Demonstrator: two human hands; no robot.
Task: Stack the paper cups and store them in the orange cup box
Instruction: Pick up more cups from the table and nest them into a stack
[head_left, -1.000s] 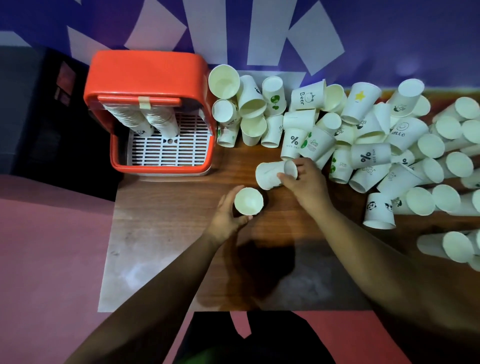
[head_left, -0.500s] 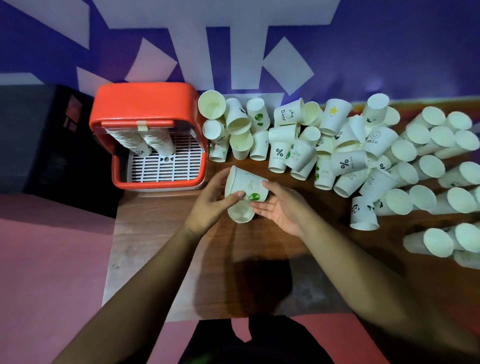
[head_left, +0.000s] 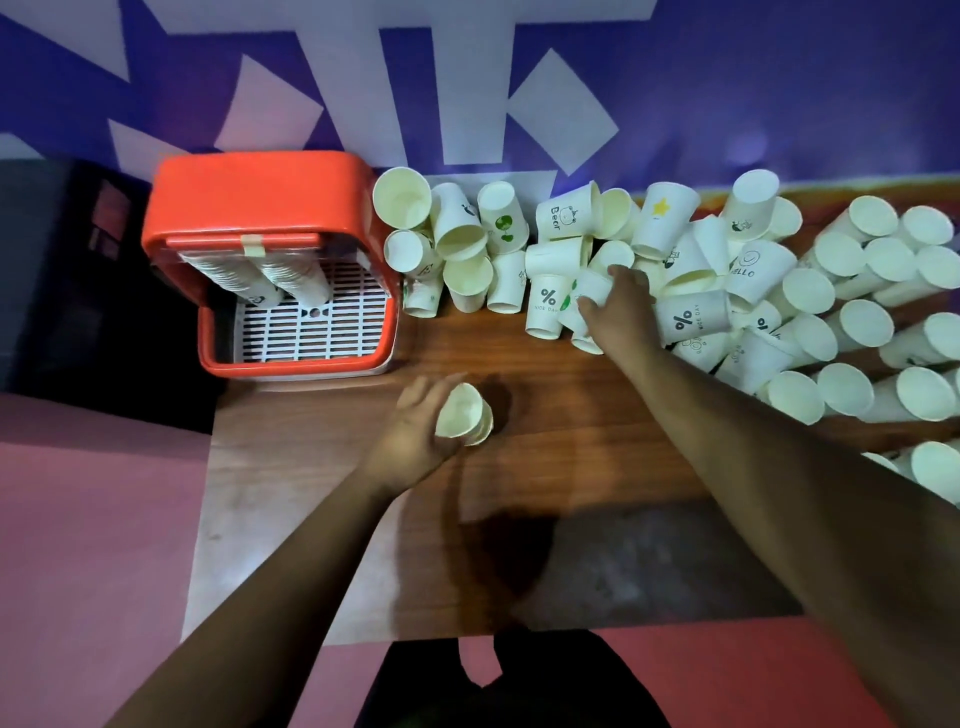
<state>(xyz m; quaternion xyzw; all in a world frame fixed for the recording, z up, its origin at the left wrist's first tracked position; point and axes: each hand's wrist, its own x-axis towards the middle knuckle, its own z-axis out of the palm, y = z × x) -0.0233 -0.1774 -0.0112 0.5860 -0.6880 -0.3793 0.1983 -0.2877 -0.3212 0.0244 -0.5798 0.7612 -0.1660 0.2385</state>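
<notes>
Bench (head_left: 545, 415), wooden, one; its near edge is bare.

Left hand (head_left: 415, 431), toward the bench's middle, nearer the near edge. Its fingers are curled round a nested stack (head_left: 464, 414) of a few paper cups, mouth turned up to the camera.

Right hand (head_left: 618, 306), well apart from the left, reaches out to the front of the heap at the far edge. Thumb and fingers are wrapped on a green-print cup (head_left: 584, 293) that leans among its neighbours. Whether it has left the bench cannot be told.

Loose cups (head_left: 857, 332), many, are heaped along the far edge and out to the right edge, upright, tipped and lying.

Orange cup box (head_left: 260, 192), at the far left corner, is open toward the person. It holds two stored stacks (head_left: 280, 278) leaning over a white grate (head_left: 311, 330).

Step in hand, as judged: fetching the next cup for the stack. It is best drawn toward the near edge, so the leaning neighbours do not topple. It should then be turned mouth-up to match the stack and pushed in straight. The box stands just beyond the left hand, away from the right.
</notes>
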